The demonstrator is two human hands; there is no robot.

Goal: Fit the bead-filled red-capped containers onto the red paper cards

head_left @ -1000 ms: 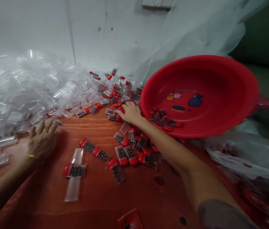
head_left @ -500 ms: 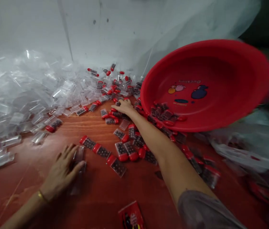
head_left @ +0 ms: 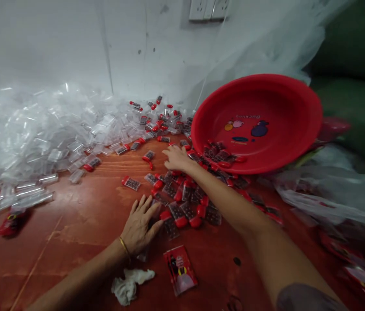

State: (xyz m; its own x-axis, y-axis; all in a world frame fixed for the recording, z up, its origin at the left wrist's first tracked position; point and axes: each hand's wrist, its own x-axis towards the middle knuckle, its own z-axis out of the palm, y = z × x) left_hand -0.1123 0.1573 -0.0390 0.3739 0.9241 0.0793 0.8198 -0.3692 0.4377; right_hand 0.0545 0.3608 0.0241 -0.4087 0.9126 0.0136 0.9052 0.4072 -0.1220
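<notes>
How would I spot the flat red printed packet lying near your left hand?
Start at the big red basin leaning on the right, then drop to the left hand spread on the reddish table. Just right of the wrist lies the packet: flat, with a printed figure, unlike the clear red-capped cases heaped above it.

Both forearms are bare. A thin gold bangle [head_left: 124,246] circles the wrist of the left hand [head_left: 141,226]. A grey sleeve [head_left: 305,298] covers the upper right arm; the right hand [head_left: 176,158] wears nothing.
</notes>
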